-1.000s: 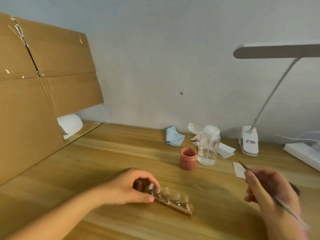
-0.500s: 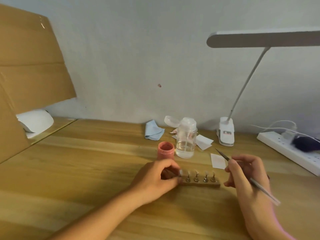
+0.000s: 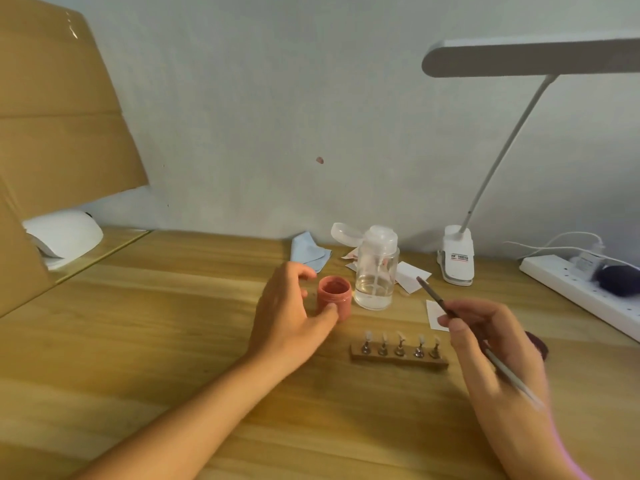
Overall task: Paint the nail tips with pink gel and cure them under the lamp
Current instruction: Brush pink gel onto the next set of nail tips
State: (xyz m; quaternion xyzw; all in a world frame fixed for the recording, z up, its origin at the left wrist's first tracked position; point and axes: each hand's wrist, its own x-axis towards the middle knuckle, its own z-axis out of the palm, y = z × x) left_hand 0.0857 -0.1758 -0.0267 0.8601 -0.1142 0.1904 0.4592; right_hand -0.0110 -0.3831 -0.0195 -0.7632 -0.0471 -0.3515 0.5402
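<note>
A wooden bar [image 3: 398, 358] with several clear nail tips standing on small metal stands lies on the wooden desk, free of both hands. Behind it to the left stands an open jar of pink gel [image 3: 335, 293]. My left hand [image 3: 289, 317] is beside the jar, its thumb touching the jar's front and its fingers spread to the jar's left. My right hand [image 3: 485, 337] grips a thin brush [image 3: 434, 297], whose tip points up and left, above the desk near the clear bottle. A white curing lamp [image 3: 65, 233] sits at the far left, partly behind cardboard.
A clear pump bottle [image 3: 375, 271] stands right of the jar, with a blue cloth [image 3: 308, 251] and paper scraps [image 3: 412, 277] around it. A clip desk lamp [image 3: 457, 258] and a power strip [image 3: 581, 292] occupy the back right. Cardboard [image 3: 52, 133] walls the left. A dark lid [image 3: 540, 344] lies behind my right hand.
My left hand has let go of the wooden bar and moved up to the pink jar. The bar now lies crosswise in front of me. My right hand has raised the brush.
</note>
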